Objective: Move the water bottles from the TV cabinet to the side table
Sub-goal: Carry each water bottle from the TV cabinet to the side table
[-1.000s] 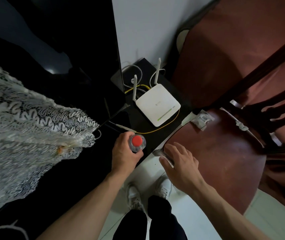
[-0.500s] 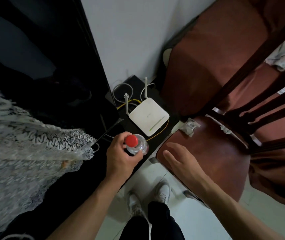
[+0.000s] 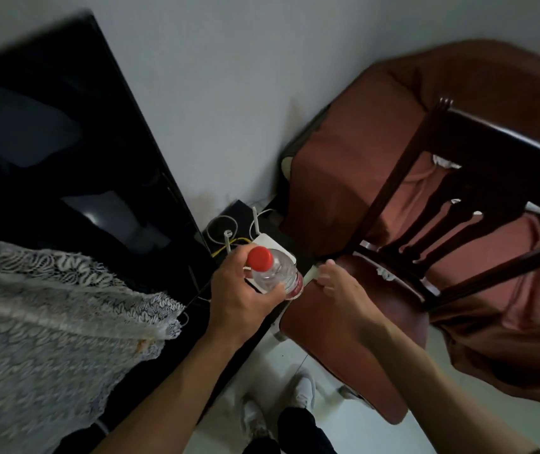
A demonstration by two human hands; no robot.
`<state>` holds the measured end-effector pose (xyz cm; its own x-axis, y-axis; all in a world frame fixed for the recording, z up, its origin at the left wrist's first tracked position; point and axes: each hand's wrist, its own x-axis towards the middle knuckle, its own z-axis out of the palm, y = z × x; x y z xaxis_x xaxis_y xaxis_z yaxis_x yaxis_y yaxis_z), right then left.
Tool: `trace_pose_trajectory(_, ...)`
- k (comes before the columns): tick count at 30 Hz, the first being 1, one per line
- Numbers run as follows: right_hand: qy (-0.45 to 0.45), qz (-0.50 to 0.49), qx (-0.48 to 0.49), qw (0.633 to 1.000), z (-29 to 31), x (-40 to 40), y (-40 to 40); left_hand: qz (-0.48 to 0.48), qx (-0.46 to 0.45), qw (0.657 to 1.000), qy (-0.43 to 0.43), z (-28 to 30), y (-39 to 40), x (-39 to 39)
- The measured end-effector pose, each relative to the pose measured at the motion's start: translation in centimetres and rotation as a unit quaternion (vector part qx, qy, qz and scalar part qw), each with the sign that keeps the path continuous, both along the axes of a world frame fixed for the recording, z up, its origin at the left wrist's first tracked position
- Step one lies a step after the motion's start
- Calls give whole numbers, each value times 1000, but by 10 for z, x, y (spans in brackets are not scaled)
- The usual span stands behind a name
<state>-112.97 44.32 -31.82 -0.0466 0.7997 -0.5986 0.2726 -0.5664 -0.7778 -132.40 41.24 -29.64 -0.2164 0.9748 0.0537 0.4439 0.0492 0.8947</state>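
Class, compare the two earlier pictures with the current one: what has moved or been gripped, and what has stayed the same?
The left hand, already closed around the red-capped water bottle, has lifted it off the black TV cabinet and carried it toward the chair seat. The right hand slid forward along the seat's near edge, still holding nothing. The camera view also tilted upward. The white router, its cables and the lace cloth stayed put.
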Motion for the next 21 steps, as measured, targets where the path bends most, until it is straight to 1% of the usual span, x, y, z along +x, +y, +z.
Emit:
trace_pose_trajectory(3, 51, -23, -26, 998, 18, 13, 4, -6, 15, 1000, 1, 33, 9, 7)
trace_pose_trajectory(5, 69, -29, -33, 997, 28, 20, 7, -17, 24, 1000, 5, 52, 15, 12)
trace_pose_trajectory(12, 106, -46, -21, 993, 69, 37, 12, -59, 63, 996, 27, 104, 25, 36)
trace_pose_trajectory(17, 156, -138, -28, 978, 92, 49, 2, -106, 88, 990, 31, 125, 23, 49)
trace_pose_trajectory(21, 157, -189, -33, 969, 100, 59, -18, -153, 102, 982, 43, 136, 19, 57)
